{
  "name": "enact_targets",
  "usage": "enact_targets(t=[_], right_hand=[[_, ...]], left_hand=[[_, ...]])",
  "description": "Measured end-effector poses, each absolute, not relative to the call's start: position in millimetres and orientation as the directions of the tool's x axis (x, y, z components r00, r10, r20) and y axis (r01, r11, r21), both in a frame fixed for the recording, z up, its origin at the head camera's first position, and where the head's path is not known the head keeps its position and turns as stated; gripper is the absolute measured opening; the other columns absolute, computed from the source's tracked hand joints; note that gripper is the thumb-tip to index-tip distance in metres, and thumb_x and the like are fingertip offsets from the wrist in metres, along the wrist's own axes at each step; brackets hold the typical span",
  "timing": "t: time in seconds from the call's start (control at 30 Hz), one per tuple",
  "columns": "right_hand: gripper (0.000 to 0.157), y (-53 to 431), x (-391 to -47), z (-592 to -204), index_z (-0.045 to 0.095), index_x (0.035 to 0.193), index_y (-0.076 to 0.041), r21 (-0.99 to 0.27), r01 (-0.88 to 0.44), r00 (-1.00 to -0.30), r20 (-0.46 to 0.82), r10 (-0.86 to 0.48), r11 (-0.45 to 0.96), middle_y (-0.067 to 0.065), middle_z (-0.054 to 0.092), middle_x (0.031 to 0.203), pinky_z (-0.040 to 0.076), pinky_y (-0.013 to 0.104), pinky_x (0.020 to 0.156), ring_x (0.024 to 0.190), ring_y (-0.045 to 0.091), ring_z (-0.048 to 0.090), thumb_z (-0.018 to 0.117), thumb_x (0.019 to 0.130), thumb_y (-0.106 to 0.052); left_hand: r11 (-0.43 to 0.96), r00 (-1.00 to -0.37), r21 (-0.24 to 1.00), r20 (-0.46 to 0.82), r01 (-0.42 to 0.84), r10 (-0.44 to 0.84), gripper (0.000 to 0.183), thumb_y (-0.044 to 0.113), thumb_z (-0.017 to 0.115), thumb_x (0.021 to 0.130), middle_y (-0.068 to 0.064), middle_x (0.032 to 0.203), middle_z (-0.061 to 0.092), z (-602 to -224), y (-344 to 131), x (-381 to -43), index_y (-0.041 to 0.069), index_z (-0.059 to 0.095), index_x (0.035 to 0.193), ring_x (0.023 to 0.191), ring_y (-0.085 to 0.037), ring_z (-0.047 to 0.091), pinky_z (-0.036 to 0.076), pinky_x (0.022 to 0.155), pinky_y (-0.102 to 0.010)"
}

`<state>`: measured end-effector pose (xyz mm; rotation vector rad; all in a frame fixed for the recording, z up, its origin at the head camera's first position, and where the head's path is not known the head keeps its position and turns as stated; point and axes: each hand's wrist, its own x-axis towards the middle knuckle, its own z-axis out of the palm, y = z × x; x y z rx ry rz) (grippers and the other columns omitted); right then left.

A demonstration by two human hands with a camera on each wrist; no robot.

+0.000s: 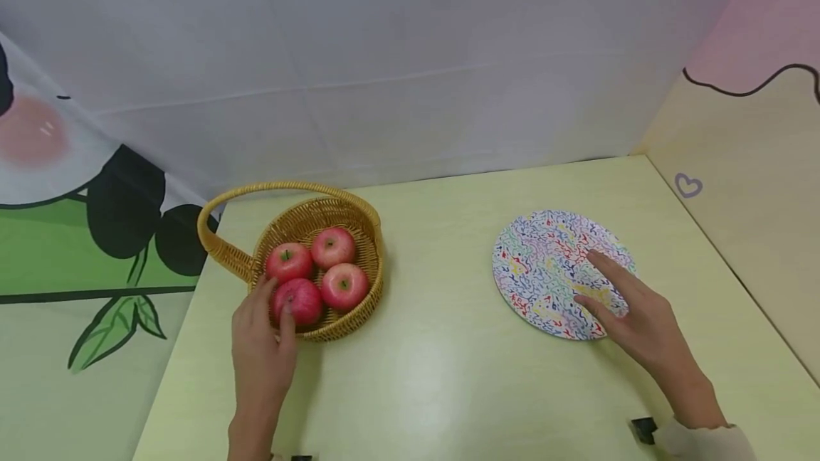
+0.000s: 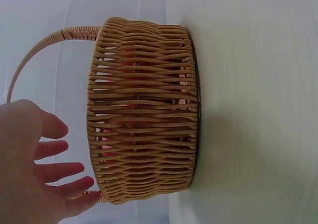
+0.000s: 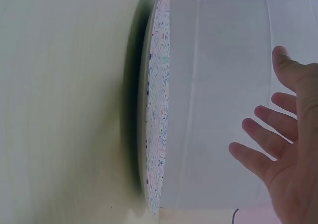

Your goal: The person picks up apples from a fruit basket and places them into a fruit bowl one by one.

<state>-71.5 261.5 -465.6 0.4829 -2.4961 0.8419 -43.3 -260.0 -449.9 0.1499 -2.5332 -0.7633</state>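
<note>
Basket: the wicker basket (image 1: pixel 349 324) stands upright, its arched handle (image 1: pixel 295 185) passing along its far-left side.
Nearest apple: the near-left apple (image 1: pixel 307 303) sits inside the basket, just beyond and right of the left hand; it is round, with no long axis to speak of.
Other apples: three more apples (image 1: pixel 345 287) lie in the basket, beyond it and to its right.
Left hand: nearer by far, the left hand (image 1: pixel 264 340) hovers at the basket's near-left rim, fingers spread, thumb apart, gripping nothing (whether fingertips touch apple skin, I cannot tell).
Right hand: well right of the basket, the right hand (image 1: pixel 640 319) hangs over the patterned plate (image 1: pixel 538 272), fingers spread, holding nothing.
</note>
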Motion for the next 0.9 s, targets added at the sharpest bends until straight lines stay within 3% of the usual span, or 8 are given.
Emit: enact_targets(t=[0.2, 0.4, 0.63, 0.9], right_hand=[[0.095, 263, -73, -469, 0.059, 0.148, -0.013, -0.486, -0.476, -0.817, 0.552, -0.166, 0.733, 0.021, 0.067, 0.138, 0.028, -0.004, 0.110, 0.140, -0.023, 0.033, 0.092, 0.062, 0.007], [0.086, 265, -74, -471, 0.060, 0.146, -0.009, -0.501, -0.503, -0.809, 0.561, -0.179, 0.704, 0.019, 0.066, 0.140, 0.029, -0.001, 0.112, 0.141, -0.018, 0.037, 0.092, 0.067, 0.003], [0.094, 261, -72, -470, 0.060, 0.147, -0.011, -0.534, -0.497, -0.816, 0.555, -0.161, 0.684, 0.022, 0.067, 0.138, 0.032, -0.002, 0.109, 0.133, -0.024, 0.040, 0.091, 0.062, 0.011], [0.089, 258, -73, -471, 0.061, 0.145, -0.007, -0.535, -0.531, -0.799, 0.574, -0.177, 0.657, 0.019, 0.067, 0.139, 0.037, -0.001, 0.105, 0.124, -0.022, 0.047, 0.089, 0.063, 0.013]], left_hand=[[0.838, -0.869, 0.546, 0.420, 0.012, -0.261, 0.053, 0.002, 0.068, 0.096, -0.023, 0.155, 0.050, -449, -262, -38, 0.001, 0.052, 0.147, 0.141, -0.044, 0.044, 0.042, 0.112, -0.067], [0.837, -0.867, 0.546, 0.405, -0.026, -0.291, 0.053, 0.002, 0.067, 0.097, -0.025, 0.156, 0.048, -451, -261, -35, 0.000, 0.052, 0.148, 0.143, -0.045, 0.042, 0.042, 0.112, -0.067], [0.836, -0.856, 0.547, 0.410, -0.045, -0.314, 0.054, 0.000, 0.067, 0.096, -0.025, 0.156, 0.045, -456, -263, -34, -0.002, 0.051, 0.147, 0.143, -0.046, 0.041, 0.042, 0.112, -0.067], [0.812, -0.858, 0.574, 0.363, -0.101, -0.363, 0.051, -0.002, 0.062, 0.098, -0.026, 0.157, 0.043, -457, -262, -32, -0.002, 0.050, 0.148, 0.142, -0.048, 0.040, 0.042, 0.111, -0.068]])
